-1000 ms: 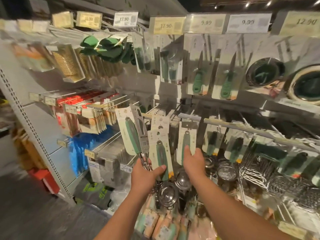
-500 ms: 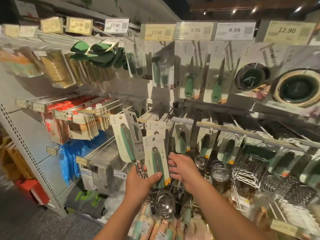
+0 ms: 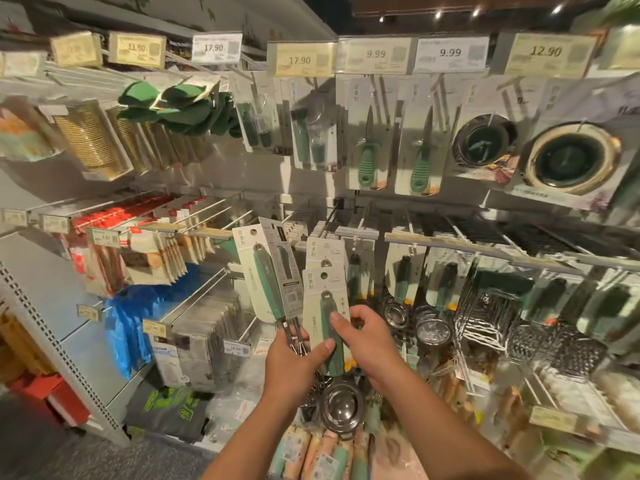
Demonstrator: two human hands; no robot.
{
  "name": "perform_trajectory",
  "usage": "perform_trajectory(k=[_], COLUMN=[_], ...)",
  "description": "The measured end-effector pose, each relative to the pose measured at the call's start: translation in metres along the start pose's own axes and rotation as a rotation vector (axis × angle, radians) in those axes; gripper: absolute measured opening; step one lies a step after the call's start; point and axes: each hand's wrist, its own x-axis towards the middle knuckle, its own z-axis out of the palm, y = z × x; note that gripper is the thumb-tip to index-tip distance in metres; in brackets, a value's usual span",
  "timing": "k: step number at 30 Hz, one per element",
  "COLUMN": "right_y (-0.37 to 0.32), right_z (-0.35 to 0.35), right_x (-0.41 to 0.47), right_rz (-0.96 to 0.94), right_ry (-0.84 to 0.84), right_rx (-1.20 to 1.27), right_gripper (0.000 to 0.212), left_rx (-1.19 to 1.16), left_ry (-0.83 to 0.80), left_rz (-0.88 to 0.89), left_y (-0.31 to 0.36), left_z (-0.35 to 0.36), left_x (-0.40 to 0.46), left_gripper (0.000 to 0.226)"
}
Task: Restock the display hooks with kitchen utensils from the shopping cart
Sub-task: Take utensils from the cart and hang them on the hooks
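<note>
My left hand grips a fan of carded utensils with green handles: two whisk-like ones on the left and a front card on the right. My right hand pinches the right edge of that front card, its thumb on the green handle. Behind the cards runs the middle row of display hooks, where similar green-handled utensils hang. The shopping cart is out of view.
Price tags line the top rail above carded knives and steel strainers. Graters and wire racks hang at right. Blue packs and red boxes fill the left shelves. Steel ladles hang below my hands.
My right hand has come back from the hanging cards on the hook row and taken hold of the front card in my left hand's bundle. The view has tilted upward slightly.
</note>
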Motion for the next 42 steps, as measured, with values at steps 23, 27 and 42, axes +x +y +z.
perform_trajectory(k=[23,27,42], right_y=[0.006,0.001,0.003], right_z=[-0.099,-0.102,-0.089], right_x=[0.02,0.03,0.058], right_rz=[0.054,0.031,0.059], right_ry=[0.394,0.406,0.511], right_rx=[0.098,0.08,-0.025], right_gripper=[0.028,0.042,0.052], left_rx=[-0.031,-0.039,-0.017], left_ry=[-0.014,-0.001,0.032], left_rz=[-0.05,-0.056,-0.032], left_y=[-0.003,-0.005,-0.01], left_z=[0.034,0.04,0.039], left_x=[0.01,0.01,0.009], left_gripper=[0.022,0.02,0.018])
